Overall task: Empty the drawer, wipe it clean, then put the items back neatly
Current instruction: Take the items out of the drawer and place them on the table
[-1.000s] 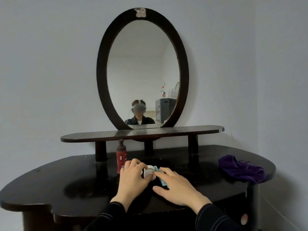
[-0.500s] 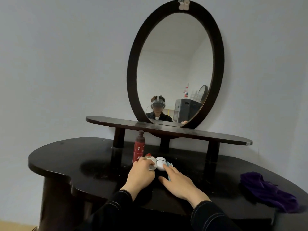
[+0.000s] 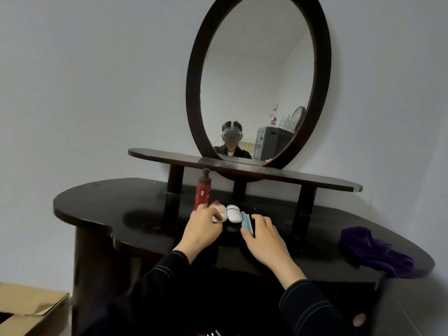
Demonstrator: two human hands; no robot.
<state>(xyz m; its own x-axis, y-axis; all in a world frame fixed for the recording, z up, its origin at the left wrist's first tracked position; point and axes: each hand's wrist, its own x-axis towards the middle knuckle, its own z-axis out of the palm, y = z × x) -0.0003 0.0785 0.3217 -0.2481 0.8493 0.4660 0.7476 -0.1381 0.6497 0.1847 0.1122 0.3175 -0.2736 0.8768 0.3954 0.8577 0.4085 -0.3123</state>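
Three items, bunched a second ago, are being spread along the tabletop (image 3: 109,202): figurine (image 3: 219,209) gripped in the left hand (image 3: 202,230), blue packet (image 3: 246,220) pinched by the right hand (image 3: 265,238), white case (image 3: 233,212) lying free between, so the emptying is seemingly being finished.

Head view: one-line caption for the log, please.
Left hand holds toy, right hand holds blue packet, flanking a white case on the dresser, red bottle behind.

The left hand (image 3: 202,230) has drawn off the white case (image 3: 233,212) and now pinches the red-and-white figurine (image 3: 219,209) beside it. The right hand (image 3: 264,238) has slid back, baring the blue packet (image 3: 246,221) it holds. A cardboard box (image 3: 26,306) has entered the frame's lower left.
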